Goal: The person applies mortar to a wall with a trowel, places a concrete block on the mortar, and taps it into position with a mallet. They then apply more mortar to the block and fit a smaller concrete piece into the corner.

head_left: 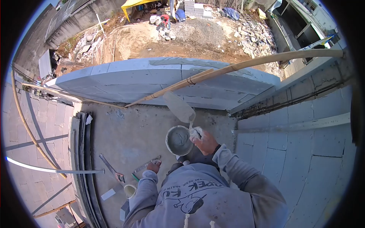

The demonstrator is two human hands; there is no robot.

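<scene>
My right hand (205, 142) is closed around the handle of a mortar-smeared trowel (180, 108), its broad blade pointing up and left toward the block wall. Just below the trowel stands a round bucket (167, 144) of wet grey mortar (179, 140), close in front of my body. My left hand (154, 166) is low at my left side with its fingers curled in, and no object shows in it. It overlaps the end of a long flat tool (143, 165) with a green part, lying on the floor.
A low wall of light blocks (144, 81) runs ahead, with mortar on its top. A bamboo pole (228, 69) slants across it. On the left floor lie a handsaw (111, 168), a pale container (130, 190) and dark long channels (84, 152). Below, outside, a person (165, 22) bends near rubble.
</scene>
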